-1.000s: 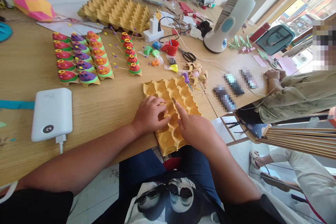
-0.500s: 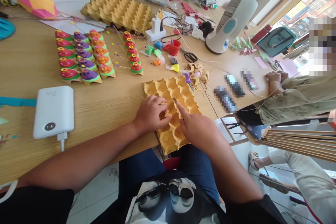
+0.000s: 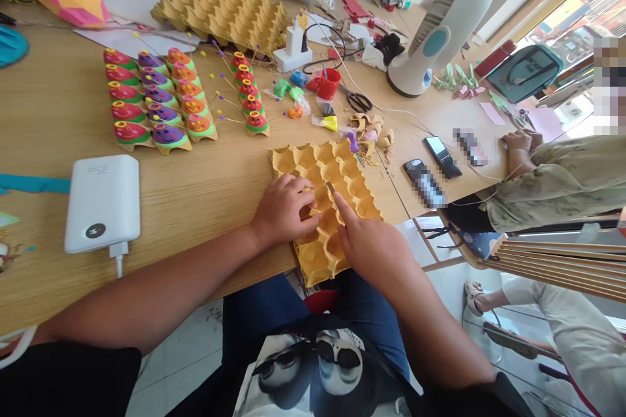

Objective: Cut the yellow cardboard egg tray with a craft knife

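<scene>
A yellow-brown cardboard egg tray (image 3: pixel 359 189) lies at the table's front edge, its near end sticking out over my lap. My left hand (image 3: pixel 282 208) grips the tray's left part, fingers curled over the cups and thumb pointing right. In my right hand (image 3: pixel 374 244) is a knife (image 3: pixel 331 188); only its narrow grey blade shows, the handle hidden in my palm. My index finger lies stretched along the blade, which rests on the tray's middle ridges, just right of my left fingers.
Painted egg-cup pieces (image 3: pixel 166 94) stand in rows at left, near a white power bank (image 3: pixel 102 202). Beyond the tray are a red cup (image 3: pixel 328 83), scissors (image 3: pixel 357 99) and torn cardboard bits (image 3: pixel 372 130). A fan (image 3: pixel 435 39), phones (image 3: pixel 443 156) and another person's hands (image 3: pixel 522 140) are at right.
The view has shifted slightly. Both hands keep nearly the same place on the egg tray, and the knife blade still lies at its middle ridges.
</scene>
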`<state>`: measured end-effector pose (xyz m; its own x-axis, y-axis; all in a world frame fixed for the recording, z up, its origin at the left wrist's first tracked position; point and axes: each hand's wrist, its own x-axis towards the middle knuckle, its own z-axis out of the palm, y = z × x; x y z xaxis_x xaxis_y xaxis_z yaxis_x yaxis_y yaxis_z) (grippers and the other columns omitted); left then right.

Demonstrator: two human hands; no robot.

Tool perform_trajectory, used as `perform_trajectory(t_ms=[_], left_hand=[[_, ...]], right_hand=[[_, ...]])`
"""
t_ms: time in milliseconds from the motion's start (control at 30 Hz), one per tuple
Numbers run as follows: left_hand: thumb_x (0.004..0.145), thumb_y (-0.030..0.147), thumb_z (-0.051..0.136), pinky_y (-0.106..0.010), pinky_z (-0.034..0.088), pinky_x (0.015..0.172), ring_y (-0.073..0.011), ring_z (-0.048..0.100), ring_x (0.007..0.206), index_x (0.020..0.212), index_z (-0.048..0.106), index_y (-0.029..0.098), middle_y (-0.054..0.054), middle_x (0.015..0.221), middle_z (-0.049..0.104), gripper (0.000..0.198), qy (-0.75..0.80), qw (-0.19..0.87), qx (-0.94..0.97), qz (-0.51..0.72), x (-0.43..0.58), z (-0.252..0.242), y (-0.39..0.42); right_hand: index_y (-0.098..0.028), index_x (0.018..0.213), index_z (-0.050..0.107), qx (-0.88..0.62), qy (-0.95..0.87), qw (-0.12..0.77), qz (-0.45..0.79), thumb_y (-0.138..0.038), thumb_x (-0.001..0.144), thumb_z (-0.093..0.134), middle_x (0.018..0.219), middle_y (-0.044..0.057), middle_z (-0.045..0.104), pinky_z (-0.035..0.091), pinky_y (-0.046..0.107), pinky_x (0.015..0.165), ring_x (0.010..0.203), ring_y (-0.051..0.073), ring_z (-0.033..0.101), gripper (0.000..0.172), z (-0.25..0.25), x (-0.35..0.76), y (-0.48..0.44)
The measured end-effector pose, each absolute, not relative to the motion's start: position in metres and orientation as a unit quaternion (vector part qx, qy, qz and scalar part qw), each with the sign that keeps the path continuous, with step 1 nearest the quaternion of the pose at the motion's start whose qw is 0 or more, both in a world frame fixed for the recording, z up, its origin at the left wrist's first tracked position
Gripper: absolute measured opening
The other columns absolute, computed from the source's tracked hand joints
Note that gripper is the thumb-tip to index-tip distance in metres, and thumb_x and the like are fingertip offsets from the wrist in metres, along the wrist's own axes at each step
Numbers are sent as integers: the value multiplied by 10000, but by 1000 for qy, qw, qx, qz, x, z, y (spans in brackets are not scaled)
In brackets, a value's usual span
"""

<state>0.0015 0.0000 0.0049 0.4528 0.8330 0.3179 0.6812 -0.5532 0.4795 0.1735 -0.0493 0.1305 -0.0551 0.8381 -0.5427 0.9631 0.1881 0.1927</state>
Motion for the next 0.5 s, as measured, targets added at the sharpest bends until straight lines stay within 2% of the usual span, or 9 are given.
perform_trajectory(t_ms=[267, 500], left_hand=[[831, 469, 687, -488, 472, 943, -304, 577, 1062, 829, 731, 229, -73, 1189, 699, 244, 450, 137, 841, 267, 1, 4, 1], [833, 472, 688, -481, 471, 952, -297, 577, 1057, 820, 728, 232, -67, 1187, 703, 243, 450, 129, 843, 266, 1, 4, 1]], right_hand=[[-244, 1692, 109, 624, 723, 279, -105, -277, 1051, 436, 939, 55, 797, 447, 284, 560, 805, 244, 766, 721, 125, 177, -63], [-246, 1692, 96, 622, 722, 286, -97, -265, 1041, 451, 935, 58, 798, 444, 265, 559, 790, 231, 766, 742, 124, 177, -64]])
